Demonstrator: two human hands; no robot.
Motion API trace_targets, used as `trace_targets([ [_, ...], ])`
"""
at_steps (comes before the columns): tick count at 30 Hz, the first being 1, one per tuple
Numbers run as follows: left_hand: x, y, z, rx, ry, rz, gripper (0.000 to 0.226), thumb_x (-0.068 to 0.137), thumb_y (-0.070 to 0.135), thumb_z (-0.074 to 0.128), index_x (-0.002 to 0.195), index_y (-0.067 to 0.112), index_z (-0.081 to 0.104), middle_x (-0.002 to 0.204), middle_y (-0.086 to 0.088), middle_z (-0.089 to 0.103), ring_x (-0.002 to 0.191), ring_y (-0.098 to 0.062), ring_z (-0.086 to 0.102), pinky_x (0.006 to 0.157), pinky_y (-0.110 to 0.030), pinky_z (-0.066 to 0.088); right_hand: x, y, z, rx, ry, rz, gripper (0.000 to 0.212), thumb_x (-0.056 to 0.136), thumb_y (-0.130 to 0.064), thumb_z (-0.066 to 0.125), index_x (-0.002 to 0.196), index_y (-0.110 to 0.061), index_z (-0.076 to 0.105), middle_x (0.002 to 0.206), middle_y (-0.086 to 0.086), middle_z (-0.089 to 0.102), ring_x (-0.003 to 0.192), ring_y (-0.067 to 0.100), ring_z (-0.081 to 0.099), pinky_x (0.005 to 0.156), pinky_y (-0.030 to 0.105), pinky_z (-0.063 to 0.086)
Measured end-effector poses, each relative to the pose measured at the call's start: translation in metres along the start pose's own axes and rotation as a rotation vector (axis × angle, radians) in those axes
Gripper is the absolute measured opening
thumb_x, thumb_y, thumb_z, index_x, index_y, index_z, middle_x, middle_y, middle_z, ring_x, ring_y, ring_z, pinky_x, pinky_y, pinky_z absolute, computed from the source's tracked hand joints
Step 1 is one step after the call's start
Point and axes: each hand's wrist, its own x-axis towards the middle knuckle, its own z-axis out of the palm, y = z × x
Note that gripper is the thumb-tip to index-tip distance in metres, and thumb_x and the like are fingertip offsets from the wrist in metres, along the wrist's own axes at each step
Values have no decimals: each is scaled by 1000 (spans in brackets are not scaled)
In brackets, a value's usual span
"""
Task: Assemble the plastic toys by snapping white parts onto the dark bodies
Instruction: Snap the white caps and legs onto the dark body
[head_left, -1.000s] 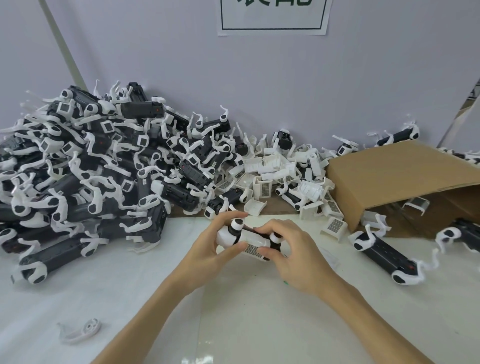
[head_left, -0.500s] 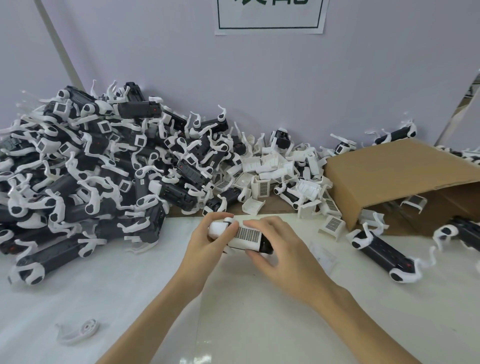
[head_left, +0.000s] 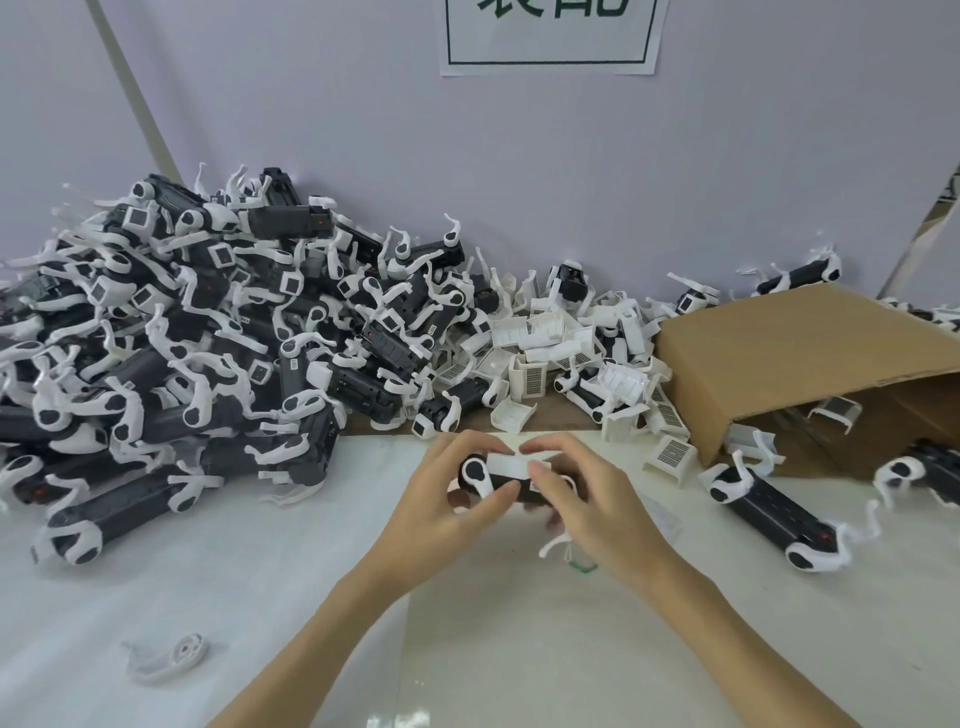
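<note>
At the middle of the white table both hands hold one dark toy body (head_left: 511, 488) a little above the surface. A white cover part (head_left: 506, 464) lies along its top, and a white joint with a dark oval shows at its left end. My left hand (head_left: 452, 499) grips that left end, thumb underneath. My right hand (head_left: 587, 499) curls round the right end, fingertips on the white cover. A thin white leg pokes out below my right hand. Loose white cover parts (head_left: 530, 376) lie heaped behind the hands.
A big heap of dark toys with white legs (head_left: 171, 358) fills the left. A tipped cardboard box (head_left: 800, 358) lies at the right, with two dark bodies (head_left: 774, 512) in front of it. One loose white leg (head_left: 169, 657) lies at the near left.
The toy has been turned in my hands: the grille face that showed half a second ago now faces away, and the dark-oval joint shows at the left. A white leg now hangs below.
</note>
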Motion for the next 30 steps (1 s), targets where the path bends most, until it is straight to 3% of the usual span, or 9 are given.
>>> trace_targets([
  [3,2,-3,3,-51,105,-56,24,87,38,77,110,36,71,112,16,59,99,-16,64,84,-54,60,-1,0,3,-281,-47,-163,35,97,-29,73,132,-27,67,126,-17,69,120,4,63,103,23,48],
  [7,1,-8,2,-60,117,-90,19,92,23,79,110,27,72,112,6,63,96,-16,62,89,-59,57,0,-4,6,-391,-38,-172,45,92,-23,80,135,-21,67,129,-11,69,118,6,64,101,24,48],
  [9,1,-4,2,-28,112,-45,19,92,23,80,108,29,72,109,8,62,93,-15,61,83,-54,59,1,-6,5,-393,-12,-172,38,91,-22,81,127,-23,70,118,-13,71,107,7,65,93,24,50],
  [12,2,-2,0,25,96,73,24,93,18,82,110,32,73,106,11,59,90,-11,61,72,-26,55,-1,-9,4,-450,33,-208,31,90,-22,81,118,-24,67,111,-17,66,103,11,62,89,25,48],
  [15,1,-2,0,38,124,151,25,92,22,79,115,28,72,116,0,58,105,-15,61,80,-20,51,-1,-9,0,-316,28,-219,29,92,-16,78,118,-22,65,114,-14,66,110,9,63,92,27,50],
  [18,0,-2,0,56,113,231,27,93,20,78,118,25,70,125,-1,53,119,-22,58,92,-27,51,3,-16,-9,149,-143,4,27,104,-34,61,128,-24,63,128,-10,69,125,6,61,104,21,47],
  [23,2,0,1,239,110,439,22,97,28,76,119,23,72,140,-6,50,140,-23,50,108,-23,42,3,-10,-18,224,-244,157,36,105,-37,53,95,-5,67,81,1,60,78,13,57,78,30,44],
  [27,-2,0,8,127,208,221,56,93,41,77,141,31,50,141,12,51,139,-14,48,111,-21,40,3,-6,-11,138,-53,16,19,97,-23,74,114,-18,69,100,-16,72,100,8,68,95,27,52],
  [30,-2,-2,11,17,227,54,41,95,45,73,129,32,55,106,23,65,106,-6,61,91,-17,43,1,-5,-4,-2,-51,-106,20,96,-22,75,114,-25,66,105,-19,71,107,7,66,93,21,50],
])
